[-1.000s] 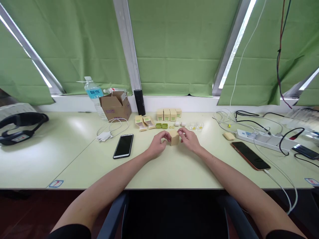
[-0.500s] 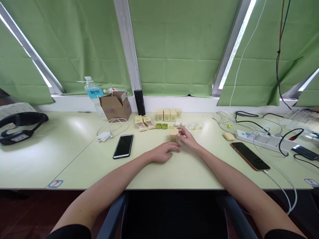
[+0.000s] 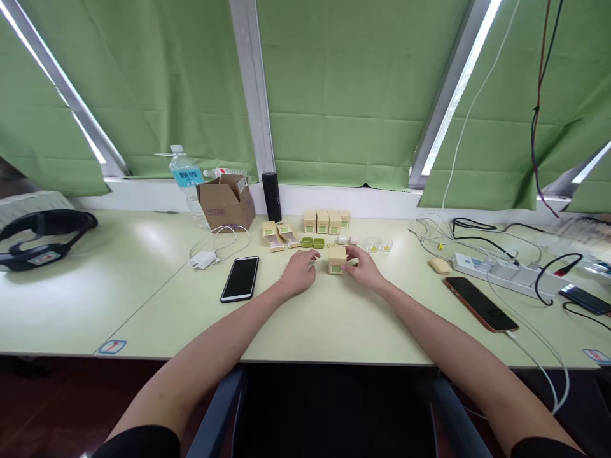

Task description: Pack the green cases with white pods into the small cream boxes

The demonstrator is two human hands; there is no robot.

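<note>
A small tan box with a green label stands upright on the table in front of me. My right hand grips its right side, thumb at the front and fingers towards the back. To the left of that box, my left hand rests with its fingers curved and apart, holding nothing. Just behind are two small green containers, two flattened tan cartons, small white pieces and clear little cups. Farther back, several closed tan boxes stand in a row.
A phone, a charger with cable, a brown carton, a water bottle and a black cylinder are on the left. On the right lie another phone, a power strip and tangled cables.
My left hand has moved away from the small box, leftward and slightly back. My right hand has stayed at the box. The whole view has shifted slightly.
</note>
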